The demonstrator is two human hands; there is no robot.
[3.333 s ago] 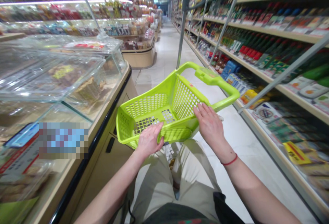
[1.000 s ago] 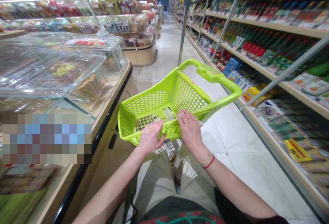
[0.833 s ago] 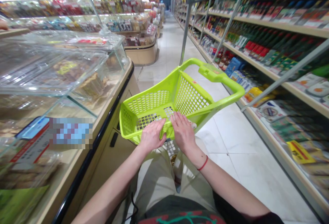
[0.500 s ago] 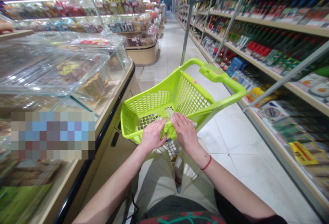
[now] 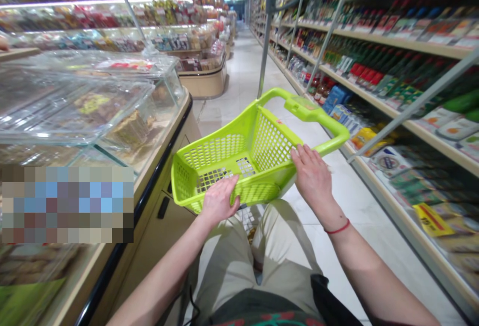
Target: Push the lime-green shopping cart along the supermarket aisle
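Lime-green plastic basket out over khaki trousers, left hand flat on the near rim, right hand flat on the side rim, both open, fingers spread, nothing clasped; glass display case left, packed shelves right.

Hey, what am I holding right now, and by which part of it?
The lime-green plastic basket: your left hand lies on its near rim, your right hand on its right rim. Both look flat, so a firm grip can't be told.

Bright, even light; edges rather warped.
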